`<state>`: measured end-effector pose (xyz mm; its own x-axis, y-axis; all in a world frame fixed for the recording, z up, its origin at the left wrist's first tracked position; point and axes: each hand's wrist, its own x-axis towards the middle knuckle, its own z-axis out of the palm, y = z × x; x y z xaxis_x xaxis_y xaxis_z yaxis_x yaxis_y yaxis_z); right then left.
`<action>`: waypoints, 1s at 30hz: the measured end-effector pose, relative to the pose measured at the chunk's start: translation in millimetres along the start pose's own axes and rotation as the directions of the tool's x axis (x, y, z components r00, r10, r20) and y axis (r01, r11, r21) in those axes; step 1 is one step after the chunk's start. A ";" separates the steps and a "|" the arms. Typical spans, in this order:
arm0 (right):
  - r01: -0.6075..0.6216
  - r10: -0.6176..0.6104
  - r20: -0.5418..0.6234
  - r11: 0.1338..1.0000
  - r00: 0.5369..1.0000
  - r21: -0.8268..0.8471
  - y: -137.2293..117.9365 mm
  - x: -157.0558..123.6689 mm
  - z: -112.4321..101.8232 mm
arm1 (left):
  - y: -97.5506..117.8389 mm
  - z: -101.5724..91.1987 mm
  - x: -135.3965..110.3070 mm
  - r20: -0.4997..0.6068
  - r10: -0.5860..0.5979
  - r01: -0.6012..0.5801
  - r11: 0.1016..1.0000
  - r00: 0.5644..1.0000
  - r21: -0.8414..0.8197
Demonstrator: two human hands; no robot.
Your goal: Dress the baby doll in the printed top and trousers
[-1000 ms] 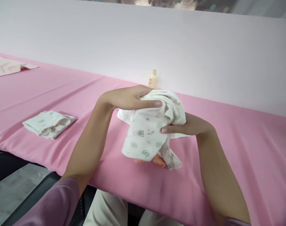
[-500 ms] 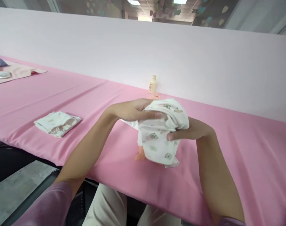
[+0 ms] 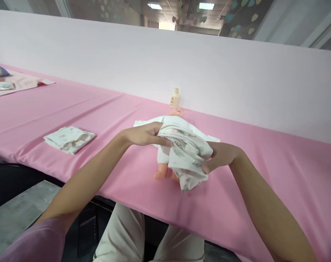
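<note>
A baby doll (image 3: 163, 171) lies on the pink table (image 3: 263, 182), its peach legs poking out toward me. A white printed baby garment (image 3: 187, 153) is bunched over the doll's lower body. My left hand (image 3: 145, 134) pinches the garment's upper left edge, fingers closed on the cloth. My right hand (image 3: 222, 155) grips the garment's right side, fingers curled into the fabric. Most of the doll's body is hidden under white cloth.
A folded white printed cloth (image 3: 69, 139) lies on the table to the left. A small cream bottle (image 3: 175, 98) stands by the white wall behind the doll. More cloths (image 3: 7, 83) lie at the far left.
Both hands have lowered the bunched garment toward the table and over the doll. The doll's legs and white-clad body now show more.
</note>
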<state>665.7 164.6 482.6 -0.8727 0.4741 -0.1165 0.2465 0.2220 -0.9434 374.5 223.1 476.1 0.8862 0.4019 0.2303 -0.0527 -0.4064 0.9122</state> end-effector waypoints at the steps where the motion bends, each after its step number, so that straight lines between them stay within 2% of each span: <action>1: 0.017 -0.018 0.035 1.000 0.999 0.022 -0.4 -1.3 0.4 | -0.8 2.9 -0.9 -0.002 0.010 -0.010 1.000 1.000 -0.015; 3: 0.074 -0.074 0.002 0.996 0.997 0.045 1.9 -4.6 0.6 | -1.5 10.7 -3.7 0.002 -0.005 0.005 1.000 1.000 -0.031; 6: 0.130 -0.121 -0.210 0.991 0.970 0.029 11.0 -8.6 2.2 | -2.9 23.6 -9.7 0.010 -0.068 0.069 0.996 0.998 -0.050; 10: 0.092 -0.066 -0.378 0.994 0.923 0.051 19.6 -5.5 15.5 | -11.9 35.8 -19.2 0.032 -0.056 0.059 0.989 0.998 -0.132; 12: 0.069 -0.030 -0.420 0.995 0.907 0.077 18.0 -0.6 27.4 | -19.0 41.2 -25.3 -0.042 -0.056 0.046 0.978 0.998 -0.205; 14: 0.023 0.024 -0.440 0.994 0.898 0.102 13.6 4.6 41.2 | -26.1 48.9 -33.1 -0.166 -0.085 0.034 0.956 0.982 -0.292; 16: -0.069 0.105 -0.459 0.993 0.882 0.094 9.7 9.3 55.6 | -31.6 60.5 -42.5 -0.273 -0.146 0.040 0.933 0.951 -0.358; 17: -0.134 0.151 -0.504 0.989 0.850 0.070 8.8 11.4 62.6 | -33.4 67.9 -47.4 -0.312 -0.185 0.059 0.925 0.932 -0.375; 20: -0.305 0.237 -0.680 0.952 0.694 0.021 12.3 17.5 81.5 | -36.4 94.1 -60.8 -0.388 -0.312 0.143 0.903 0.867 -0.405; 21: -0.326 0.245 -0.706 0.945 0.665 0.021 15.4 19.8 86.7 | -37.3 103.1 -64.4 -0.412 -0.345 0.162 0.894 0.843 -0.419; 23: -0.318 0.252 -0.701 0.947 0.667 0.037 23.4 25.1 95.8 | -40.2 119.5 -70.3 -0.463 -0.390 0.176 0.881 0.796 -0.439; 26: -0.330 0.258 -0.694 0.943 0.672 0.031 36.5 33.5 107.0 | -49.5 137.2 -77.1 -0.522 -0.407 0.199 0.890 0.750 -0.410; 28: -0.414 0.287 -0.699 0.910 0.654 -0.014 43.7 38.3 113.6 | -58.5 144.4 -81.8 -0.570 -0.429 0.275 0.900 0.701 -0.339; 30: -0.507 0.332 -0.684 0.859 0.650 -0.065 48.8 42.7 119.5 | -68.1 149.2 -86.7 -0.632 -0.447 0.414 0.885 0.633 -0.211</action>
<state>590.1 93.9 394.5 -0.1973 0.9643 -0.1767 0.6819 0.0054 -0.7314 369.9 93.6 343.4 0.2937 0.9547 -0.0478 0.2235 -0.0200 0.9745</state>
